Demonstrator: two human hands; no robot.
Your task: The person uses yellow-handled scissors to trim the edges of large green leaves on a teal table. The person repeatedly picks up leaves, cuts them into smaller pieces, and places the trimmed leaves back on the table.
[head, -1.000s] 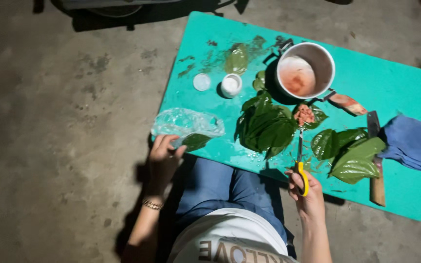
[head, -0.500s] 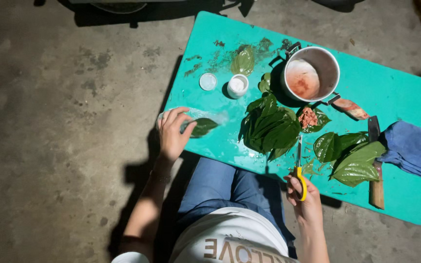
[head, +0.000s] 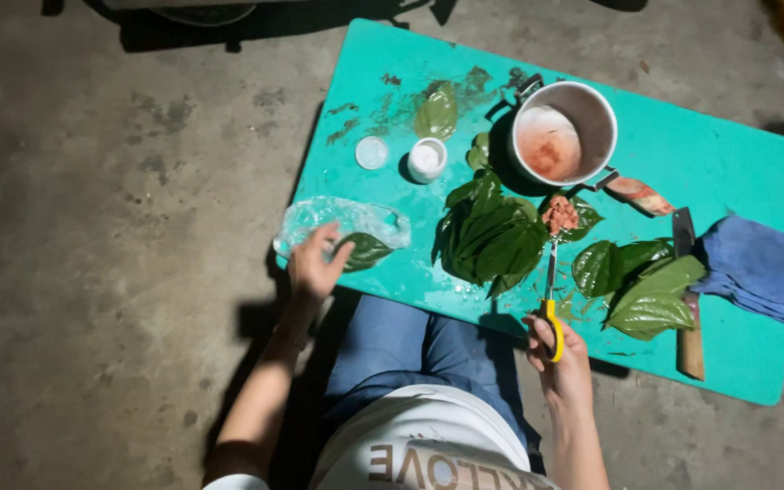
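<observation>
Green leaf pinched in my left hand at centre-left of the tabletop; my right hand, lower centre, grips yellow-handled scissors.

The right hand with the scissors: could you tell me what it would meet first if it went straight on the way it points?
The right hand points its scissors up the table; the blades' tips already seem to reach the reddish-brown lump on a leaf, with the metal pot beyond.
</observation>
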